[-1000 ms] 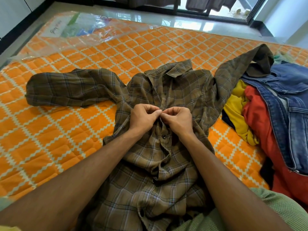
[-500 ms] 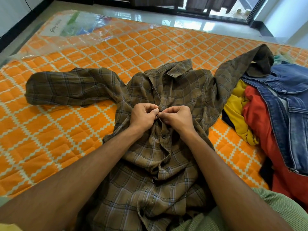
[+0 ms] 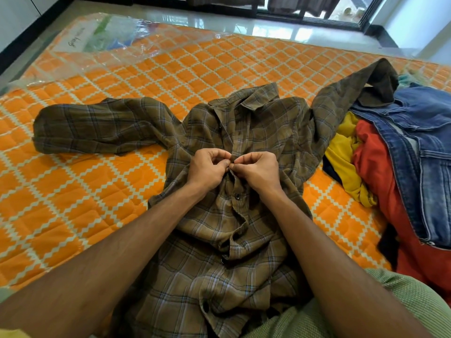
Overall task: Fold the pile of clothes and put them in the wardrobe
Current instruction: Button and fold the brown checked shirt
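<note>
A brown plaid shirt lies front-up and collar away from the camera in the middle of an orange quilted mattress, its hem bunched against the lap of the person seated at the near edge. The left hand and right hand meet at the shirt's chest. The fingers of both are curled in tight, and the fingertips pinch the two edges of the front opening where they come together. Whether a button sits between the fingertips cannot be told, as the knuckles hide the spot. Just below the hands a dark button shows on the rumpled placket. The shirt's one sleeve stretches flat across the mattress on the left, while the other sleeve runs up and right, its cuff resting on a heap of unfolded clothes. In that heap a blue denim jacket lies on top of a red garment, with a yellow garment wedged just beside the shirt's shoulder. The person's green-checked clothing fills the lower right corner. Loose clear plastic wrap covers the mattress's far left corner, and beyond it lies glossy pale floor before a dark-framed glass door.
</note>
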